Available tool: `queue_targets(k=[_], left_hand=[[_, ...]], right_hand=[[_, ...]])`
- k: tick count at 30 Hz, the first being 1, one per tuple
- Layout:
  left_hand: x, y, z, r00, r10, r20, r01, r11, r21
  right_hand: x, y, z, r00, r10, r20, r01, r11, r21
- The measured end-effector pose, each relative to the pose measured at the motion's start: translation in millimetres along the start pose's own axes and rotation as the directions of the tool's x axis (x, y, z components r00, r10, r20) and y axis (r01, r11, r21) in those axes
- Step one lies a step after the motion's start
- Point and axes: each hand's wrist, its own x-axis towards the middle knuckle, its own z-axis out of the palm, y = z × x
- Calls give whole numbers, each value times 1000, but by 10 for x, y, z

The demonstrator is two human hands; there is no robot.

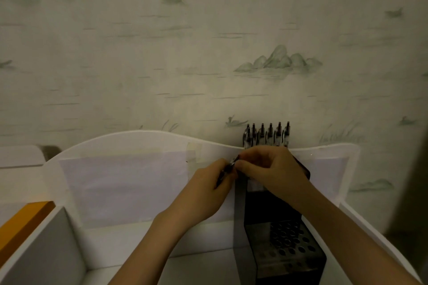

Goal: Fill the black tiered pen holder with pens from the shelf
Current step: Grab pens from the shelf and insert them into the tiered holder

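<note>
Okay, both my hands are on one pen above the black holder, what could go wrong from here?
1. The left hand and right hand pinch one pen together, so it might slip during the handover.
2. The right hand hides the upper tiers of the pen holder, so aiming for a free hole may be guesswork.
3. The back row of pens stands close by; a knuckle could knock them.

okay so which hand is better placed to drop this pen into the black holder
Probably the right hand: it hangs directly over the black tiered pen holder and pinches the pen at its upper end. The left hand grips the pen from the holder's left.
</note>
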Motion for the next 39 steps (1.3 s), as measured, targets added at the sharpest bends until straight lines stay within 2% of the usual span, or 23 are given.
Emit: queue_targets(k=[4, 6, 9, 11, 14, 16, 18, 21, 29, 35, 39], left_hand=[[13, 97, 30, 1000, 26, -5, -27, 999, -30], [8, 117, 29, 1000, 29, 1, -28, 999, -47], [-12, 49, 12, 999, -23, 38, 22, 1000, 8], [-28, -17, -2, 996, -73, 47, 66, 989, 129], [-51, -28, -30, 993, -114, 8, 107, 956, 274], [-53, -11, -47, 995, -94, -33, 99, 919, 382], [-44, 5, -65, 996, -56, -69, 83, 862, 499], [-29, 15, -92, 996, -46, -80, 83, 827, 555], [-92, 18, -108, 994, -57, -98, 103, 821, 562], [-156, 25, -121, 992, -41, -120, 101, 831, 547], [-186, 35, -101, 991, -37, -128, 101, 835, 541]], right_hand=[[12, 6, -12, 997, 64, 48, -66, 997, 35], [22, -33, -38, 998, 55, 11, -56, 997, 53], [88, -145, -159, 986, 39, -162, -11, 986, 167], [144, -217, -284, 947, -20, -320, 97, 969, 226], [216, -275, -422, 860, -214, -464, 248, 969, 14], [267, -287, -463, 808, -339, -482, 282, 941, -188], [324, -273, -471, 787, -416, -456, 268, 896, -355], [395, -193, -434, 793, -449, -411, 234, 848, -475], [495, -4, -328, 848, -392, -358, 164, 834, -526], [499, 161, -234, 937, -210, -280, 33, 850, -525], [469, 210, -245, 953, -129, -273, -28, 863, -505]])
